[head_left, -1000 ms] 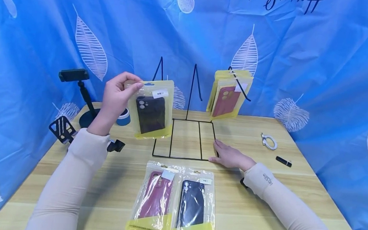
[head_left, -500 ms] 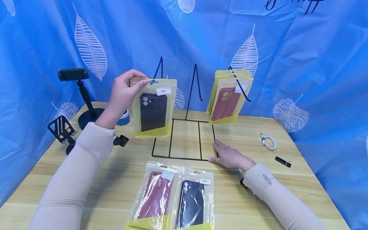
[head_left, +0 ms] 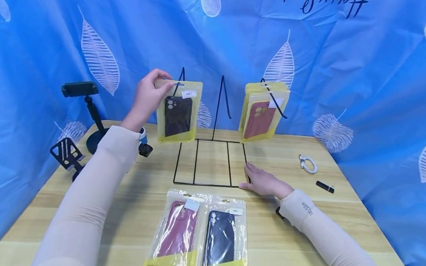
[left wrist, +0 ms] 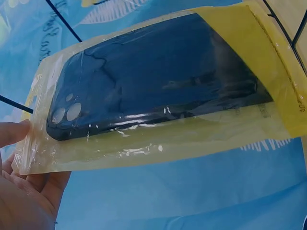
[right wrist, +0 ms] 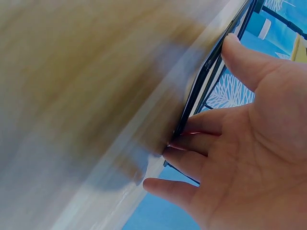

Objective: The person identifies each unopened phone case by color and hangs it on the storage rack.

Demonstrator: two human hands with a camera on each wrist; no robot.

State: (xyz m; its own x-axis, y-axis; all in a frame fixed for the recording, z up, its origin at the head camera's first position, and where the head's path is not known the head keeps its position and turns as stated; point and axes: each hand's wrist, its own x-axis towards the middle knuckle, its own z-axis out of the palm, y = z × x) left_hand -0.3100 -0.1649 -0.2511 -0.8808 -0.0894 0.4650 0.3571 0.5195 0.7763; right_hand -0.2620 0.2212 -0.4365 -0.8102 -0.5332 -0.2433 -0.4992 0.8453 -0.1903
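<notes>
My left hand [head_left: 149,97] pinches the top left corner of a yellow-backed bag holding a black phone case [head_left: 178,113], [left wrist: 158,86], raised to the left hook [head_left: 181,78] of a black wire display rack [head_left: 211,161]. The bag's hang hole sits at that hook's tip. My right hand [head_left: 261,181], [right wrist: 240,139] lies flat on the table with straight fingers against the rack's base frame at its right front corner. Several yellow bags with a red case [head_left: 262,116] in front hang on the rack's right hook. The middle hook [head_left: 223,94] is bare.
Two packaged cases, one red [head_left: 178,233] and one black [head_left: 222,240], lie at the front of the wooden table [head_left: 303,221]. A black phone stand [head_left: 84,111], a folding holder [head_left: 65,153] and blue tape sit left. A white cable [head_left: 307,164] and black stick [head_left: 324,187] lie right. Blue curtain behind.
My left hand has carried the black-case bag up and away from me to the rack's left hook. My right hand has stayed on the rack's base.
</notes>
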